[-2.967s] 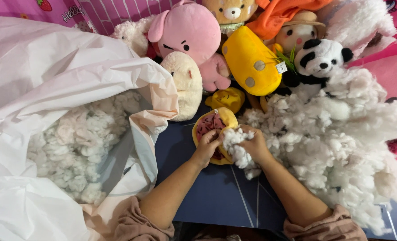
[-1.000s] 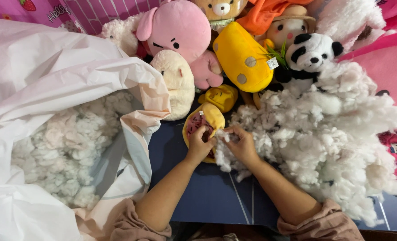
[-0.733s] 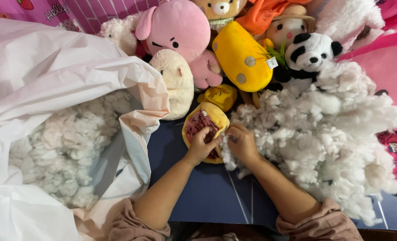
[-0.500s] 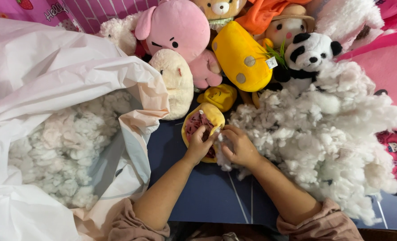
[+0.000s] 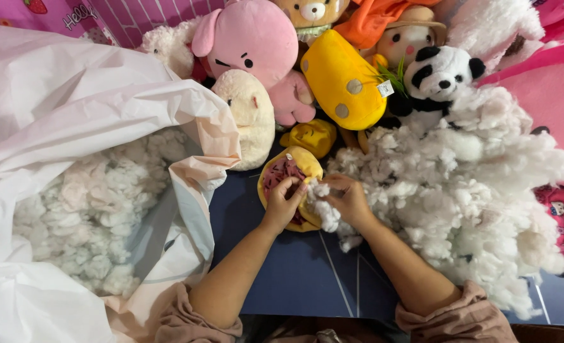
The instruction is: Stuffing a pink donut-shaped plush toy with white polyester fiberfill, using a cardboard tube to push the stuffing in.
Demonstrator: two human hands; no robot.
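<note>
Single head-worn view, looking steeply down from above, close over both forearms; dark blue surface [image 5: 294, 279] at centre, plush toys along far top edge

place: looked like a home toy-making spot
signs: plush toys [image 5: 256, 44], stuffing heap [image 5: 459, 190], stuffing bag [image 5: 72, 127]

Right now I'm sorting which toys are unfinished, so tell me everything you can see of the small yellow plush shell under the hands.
The yellow plush shell is a small, soft, rounded fabric skin, yellow outside, with a wide opening showing a dark pink-maroon inside. It lies on the dark blue surface, opening facing up, below the pile of stuffed toys. The left hand grips its rim, fingers at the opening. The right hand presses a tuft of white stuffing against its right edge. It looks limp and mostly unfilled.
</note>
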